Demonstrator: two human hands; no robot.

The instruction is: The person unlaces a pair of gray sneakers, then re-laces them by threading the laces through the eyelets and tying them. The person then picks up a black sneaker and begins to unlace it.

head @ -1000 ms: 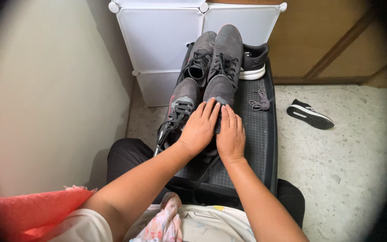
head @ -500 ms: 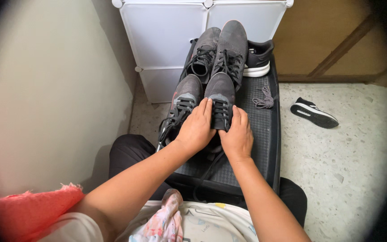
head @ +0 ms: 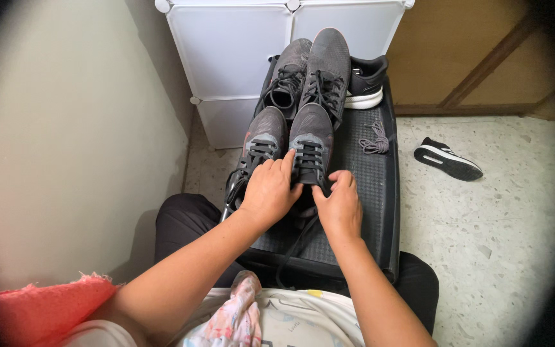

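— Both hands have slid back toward the body since the earlier frames, uncovering the laced front of the grey shoe [head: 310, 144] they had been lying across.

— Where does that shoe sit against the grip now?

— It lies toe-away on the black ribbed platform [head: 369, 186], its collar end under the two hands. The left hand [head: 266, 193] curls over the shoe's near left side, index finger on the lower lacing; the right hand [head: 340, 204] is at the near right side, fingers bent inward at the collar. Neither grip is fully closed; each is a loose, half-curled hold touching the shoe, and a dark lace end [head: 295, 244] trails down from between them.

— And around it?

— Its matching shoe [head: 259, 146] lies touching it on the left. Beyond them a second grey pair [head: 316, 71] leans against a white plastic cabinet [head: 239, 51], with a black white-soled sneaker [head: 366, 80] just beside. A loose coil of grey lace [head: 375, 137] rests on the platform to the right. Well apart, another black sneaker [head: 448, 159] lies on the speckled floor [head: 496, 225].
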